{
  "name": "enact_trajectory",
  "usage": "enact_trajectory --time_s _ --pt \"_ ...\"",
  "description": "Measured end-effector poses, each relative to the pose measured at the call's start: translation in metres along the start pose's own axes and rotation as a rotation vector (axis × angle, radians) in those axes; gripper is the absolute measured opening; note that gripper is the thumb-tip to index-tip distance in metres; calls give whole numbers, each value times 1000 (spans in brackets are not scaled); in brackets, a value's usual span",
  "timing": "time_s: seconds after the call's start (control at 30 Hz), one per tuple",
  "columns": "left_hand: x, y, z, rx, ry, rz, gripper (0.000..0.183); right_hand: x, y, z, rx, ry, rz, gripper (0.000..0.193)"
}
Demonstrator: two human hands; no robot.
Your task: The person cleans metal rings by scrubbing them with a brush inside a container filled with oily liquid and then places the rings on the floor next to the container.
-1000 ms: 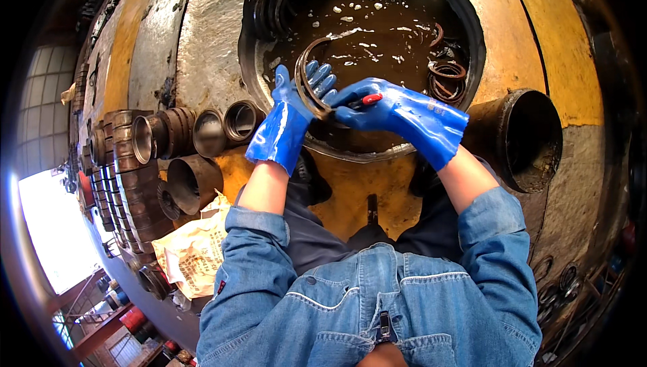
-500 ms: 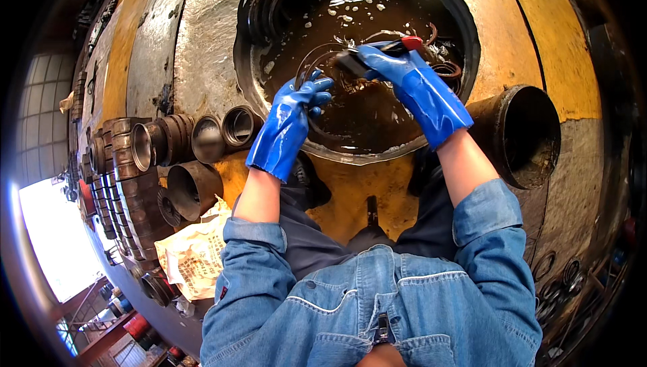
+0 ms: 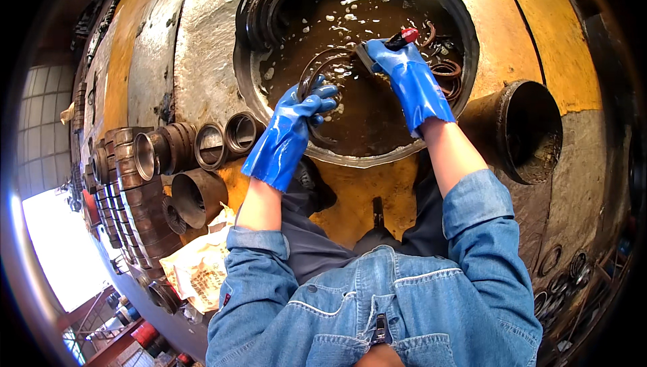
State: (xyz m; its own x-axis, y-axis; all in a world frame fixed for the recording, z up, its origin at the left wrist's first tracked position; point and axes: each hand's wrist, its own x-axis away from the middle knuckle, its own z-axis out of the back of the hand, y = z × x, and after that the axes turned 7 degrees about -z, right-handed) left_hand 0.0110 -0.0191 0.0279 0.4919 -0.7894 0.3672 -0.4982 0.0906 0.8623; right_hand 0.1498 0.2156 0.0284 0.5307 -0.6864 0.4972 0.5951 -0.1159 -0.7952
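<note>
- The round tub (image 3: 253, 94), on the floor on the far side of the person's legs, holds murky brown liquid (image 3: 364, 124) with pale suds. It could splash over the near rim if a hand jerked, and its murk could hide anything dropped in.
- The big hollow cylinder (image 3: 482, 124) lies on its side just right of the tub. It might roll if knocked by the right arm; whether anything wedges it cannot be told.
- The nested rings (image 3: 253, 13) lean against the tub's far left wall. A bump to the tub could make them slide down into the liquid.
- The left hand (image 3: 294, 114), in a blue glove, has its fingers curled around the dark ring's near left part, above the tub's left half. The wet glove could lose its hold, chiefly if the ring were pushed sideways.
- The right hand (image 3: 397, 70), also gloved, is clamped around the red-ended tool, farther out and to the right. The hands are apart; a slip of this one could send the tool toward the left fingers.
- The dark ring (image 3: 314, 64) arches from the left hand toward the tool; contact between the two is unclear. Gripped at one side, it could twist under pressure at its far side.
- The red-ended tool (image 3: 408, 35) could turn in the slick glove and drop among the small brown rings (image 3: 446, 70) at the tub's right.
</note>
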Motion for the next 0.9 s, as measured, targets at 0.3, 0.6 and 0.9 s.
enact_trajectory --time_s 0.3,0.6,0.9 --pt "-3 -7 3 -127 -6 -41 57 24 -47 -40 98 -407 450 21" --pt "9 11 -19 -74 -24 -22 61 9 -1 1 -239 1 -25 39" --pt "-1 15 -45 -104 -7 102 40 6 -3 17 9 -43 -168 31"
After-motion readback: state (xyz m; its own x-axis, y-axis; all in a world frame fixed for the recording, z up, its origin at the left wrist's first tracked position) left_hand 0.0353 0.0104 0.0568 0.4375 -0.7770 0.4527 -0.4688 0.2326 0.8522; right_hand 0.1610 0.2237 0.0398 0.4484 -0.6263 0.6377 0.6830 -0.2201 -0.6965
